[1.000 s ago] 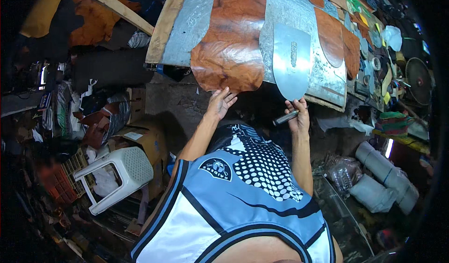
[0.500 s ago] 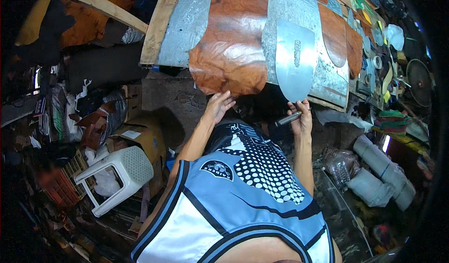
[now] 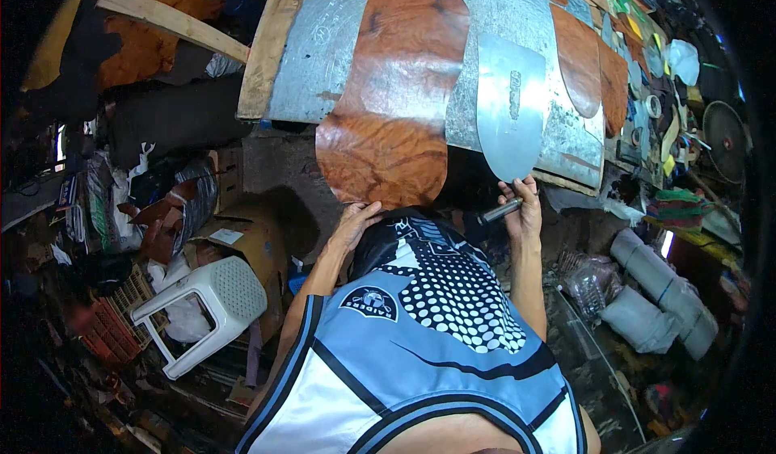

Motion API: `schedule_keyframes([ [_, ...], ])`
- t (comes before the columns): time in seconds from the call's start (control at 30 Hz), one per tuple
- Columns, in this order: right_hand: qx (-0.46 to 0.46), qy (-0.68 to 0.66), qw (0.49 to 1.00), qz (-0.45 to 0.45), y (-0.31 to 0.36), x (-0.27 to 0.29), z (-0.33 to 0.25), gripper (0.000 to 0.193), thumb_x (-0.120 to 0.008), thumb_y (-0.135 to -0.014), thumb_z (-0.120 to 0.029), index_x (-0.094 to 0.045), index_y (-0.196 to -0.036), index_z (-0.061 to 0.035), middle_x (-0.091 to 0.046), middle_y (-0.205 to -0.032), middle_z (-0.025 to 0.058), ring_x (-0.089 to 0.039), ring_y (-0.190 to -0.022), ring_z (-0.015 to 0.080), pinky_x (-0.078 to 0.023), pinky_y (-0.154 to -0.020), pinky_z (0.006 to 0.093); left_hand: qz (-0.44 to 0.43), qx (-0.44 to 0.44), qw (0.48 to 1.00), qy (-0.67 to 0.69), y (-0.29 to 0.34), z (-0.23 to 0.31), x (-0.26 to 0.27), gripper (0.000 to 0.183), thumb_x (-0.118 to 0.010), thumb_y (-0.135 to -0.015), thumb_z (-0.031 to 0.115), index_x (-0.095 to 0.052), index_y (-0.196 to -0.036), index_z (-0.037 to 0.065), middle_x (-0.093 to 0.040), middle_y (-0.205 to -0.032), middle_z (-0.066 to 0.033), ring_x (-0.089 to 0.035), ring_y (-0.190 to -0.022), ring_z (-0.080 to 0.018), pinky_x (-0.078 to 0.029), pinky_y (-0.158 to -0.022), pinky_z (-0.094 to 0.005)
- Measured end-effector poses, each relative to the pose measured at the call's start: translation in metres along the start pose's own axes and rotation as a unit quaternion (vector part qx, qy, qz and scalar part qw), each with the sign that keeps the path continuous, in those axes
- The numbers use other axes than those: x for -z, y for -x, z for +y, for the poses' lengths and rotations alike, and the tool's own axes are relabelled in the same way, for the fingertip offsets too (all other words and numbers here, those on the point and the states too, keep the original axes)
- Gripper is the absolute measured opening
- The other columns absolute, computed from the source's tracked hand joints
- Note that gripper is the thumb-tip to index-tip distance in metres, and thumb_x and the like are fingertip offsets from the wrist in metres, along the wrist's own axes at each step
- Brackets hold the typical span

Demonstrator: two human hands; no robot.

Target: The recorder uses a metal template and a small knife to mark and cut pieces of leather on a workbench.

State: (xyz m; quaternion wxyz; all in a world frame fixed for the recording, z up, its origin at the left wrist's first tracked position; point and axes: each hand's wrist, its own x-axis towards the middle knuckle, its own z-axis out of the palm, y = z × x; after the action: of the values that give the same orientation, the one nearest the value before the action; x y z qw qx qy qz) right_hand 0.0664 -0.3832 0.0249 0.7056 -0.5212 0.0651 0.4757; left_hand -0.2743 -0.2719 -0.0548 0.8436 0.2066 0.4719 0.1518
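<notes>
My left hand (image 3: 356,223) pinches the near edge of a long mottled-brown leather piece (image 3: 400,90), whose rounded end hangs over the table's front edge toward my lap. In my right hand (image 3: 524,209) lies a short grey cylindrical tool (image 3: 500,211), pointing left; its working end cannot be made out. The fingertips of that hand touch the lower tip of a smooth grey template (image 3: 511,131), a tongue-shaped plate lying right of the leather and jutting past the table edge.
The metal-topped table (image 3: 311,70) has a wooden edge strip (image 3: 263,66). At right lie smaller brown leather pieces (image 3: 575,66). A white plastic stool (image 3: 230,292) lies tipped at left by a cardboard box (image 3: 263,236). Wrapped rolls (image 3: 659,280) lie at right.
My left hand has come nearer to me and slightly left, drawing the leather farther over the table edge. My right hand and the template have barely moved.
</notes>
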Motion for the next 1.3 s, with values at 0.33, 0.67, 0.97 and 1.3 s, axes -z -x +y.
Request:
schedule_keyframes([
  [0.33,-0.005,0.017,0.999,0.032,0.001,0.009,-0.007,0.025,-0.063,-0.091,-0.013,-0.055,-0.114,-0.0064,-0.066,-0.093,0.0070,-0.067,-0.078,0.0190,-0.051,-0.055,0.0278,0.044,0.010,0.996,-0.072,-0.017,0.005,0.024,0.035,-0.072,-0.088,0.029,-0.063,-0.105,0.000,-0.067,-0.103,-0.0089,-0.063,-0.098,-0.0170,-0.050,-0.089,-0.0315],
  [0.67,0.027,0.199,0.972,0.120,0.006,-0.006,-0.014,0.020,-0.065,-0.092,-0.020,-0.060,-0.098,-0.0019,-0.065,-0.080,0.0056,-0.060,-0.056,0.0100,-0.045,-0.048,0.0218,0.015,-0.151,0.819,-0.553,0.025,0.129,-0.074,0.024,-0.066,-0.089,0.026,-0.072,-0.087,0.003,-0.069,-0.083,-0.0157,-0.066,-0.080,-0.0264,-0.050,-0.076,-0.0352],
  [0.97,0.001,0.265,0.944,0.196,0.002,-0.016,-0.011,0.026,-0.067,-0.091,-0.029,-0.060,-0.091,-0.0033,-0.062,-0.072,0.0048,-0.052,-0.050,0.0091,-0.042,-0.045,0.0226,0.077,-0.385,0.525,-0.755,-0.111,0.213,-0.105,0.054,-0.068,-0.085,0.041,-0.058,-0.131,0.013,-0.027,-0.153,-0.0224,-0.021,-0.140,-0.0461,-0.023,-0.110,-0.0600],
  [1.3,0.051,0.237,0.917,0.316,0.015,-0.028,0.002,0.025,-0.067,-0.090,-0.025,-0.059,-0.100,-0.0033,-0.058,-0.076,0.0029,-0.051,-0.051,0.0097,-0.043,-0.045,0.0231,0.026,-0.403,0.527,-0.748,-0.157,0.252,-0.109,0.062,-0.064,-0.084,0.052,-0.057,-0.133,0.015,-0.031,-0.152,-0.0210,-0.018,-0.142,-0.0464,-0.013,-0.112,-0.0639],
])
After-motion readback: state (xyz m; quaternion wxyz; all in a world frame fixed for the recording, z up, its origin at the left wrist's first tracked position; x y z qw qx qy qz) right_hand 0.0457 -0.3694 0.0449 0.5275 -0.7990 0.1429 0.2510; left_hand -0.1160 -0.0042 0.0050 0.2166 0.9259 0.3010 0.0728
